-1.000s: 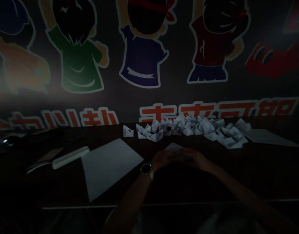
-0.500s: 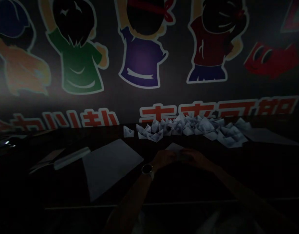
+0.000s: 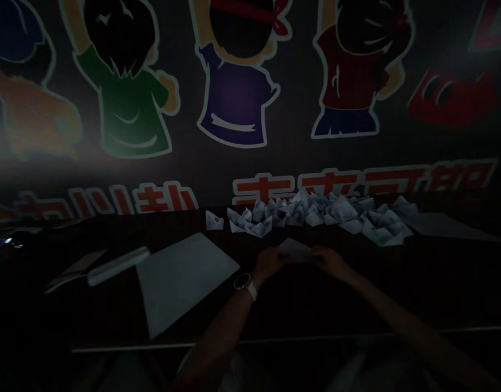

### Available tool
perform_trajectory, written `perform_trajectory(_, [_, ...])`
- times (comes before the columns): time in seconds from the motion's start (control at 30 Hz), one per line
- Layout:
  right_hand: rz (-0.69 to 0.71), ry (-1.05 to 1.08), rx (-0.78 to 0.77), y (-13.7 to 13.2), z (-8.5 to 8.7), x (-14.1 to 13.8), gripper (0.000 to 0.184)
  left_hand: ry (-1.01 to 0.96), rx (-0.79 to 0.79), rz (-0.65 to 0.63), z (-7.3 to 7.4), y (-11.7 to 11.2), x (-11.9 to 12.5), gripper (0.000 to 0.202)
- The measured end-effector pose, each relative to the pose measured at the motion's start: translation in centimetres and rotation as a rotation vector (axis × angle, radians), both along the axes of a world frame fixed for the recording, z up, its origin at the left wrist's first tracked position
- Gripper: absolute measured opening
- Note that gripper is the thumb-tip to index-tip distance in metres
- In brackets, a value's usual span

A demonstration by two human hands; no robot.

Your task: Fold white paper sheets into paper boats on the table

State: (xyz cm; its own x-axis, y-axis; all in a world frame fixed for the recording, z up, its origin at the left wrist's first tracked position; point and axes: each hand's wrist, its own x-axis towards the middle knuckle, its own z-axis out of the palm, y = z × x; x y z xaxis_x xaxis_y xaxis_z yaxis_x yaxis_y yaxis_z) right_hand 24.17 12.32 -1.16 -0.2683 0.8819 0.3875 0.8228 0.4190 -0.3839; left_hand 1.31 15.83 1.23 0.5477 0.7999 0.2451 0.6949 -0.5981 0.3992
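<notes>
Paper sheet (image 3: 293, 249) lies between the left hand (image 3: 270, 264) and right hand (image 3: 327, 259), above the dark table (image 3: 111, 321). Their fingers (image 3: 281, 259) curve in at its near edge, though the dimness hides whether they pinch it. Folded paper boats (image 3: 307, 213) lie in a long cluster beyond, and a larger sheet (image 3: 185, 280) lies to the left.

Very dim, soft view: the paper boats (image 3: 342, 209) glow faintly above near-black foreground shadow.
</notes>
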Motion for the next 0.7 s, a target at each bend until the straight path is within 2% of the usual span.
perform_trajectory(0.17, [-0.229,-0.030,-0.039,0.29,0.12,-0.33,0.028,-0.025,0.029,0.079,-0.44,0.26,0.55,0.029])
perform_trajectory(0.23, [-0.272,-0.073,-0.027,0.33,0.03,-0.48,0.025,-0.019,0.040,0.096,-0.51,0.31,0.67,0.027])
perform_trajectory(0.37, [-0.289,-0.146,-0.001,0.26,-0.18,-0.64,0.023,-0.005,0.060,0.122,-0.45,0.22,0.75,0.025])
perform_trajectory(0.7, [-0.320,-0.193,0.025,0.00,-0.07,-0.98,0.018,0.021,0.106,0.089,-0.14,-0.13,0.78,0.021])
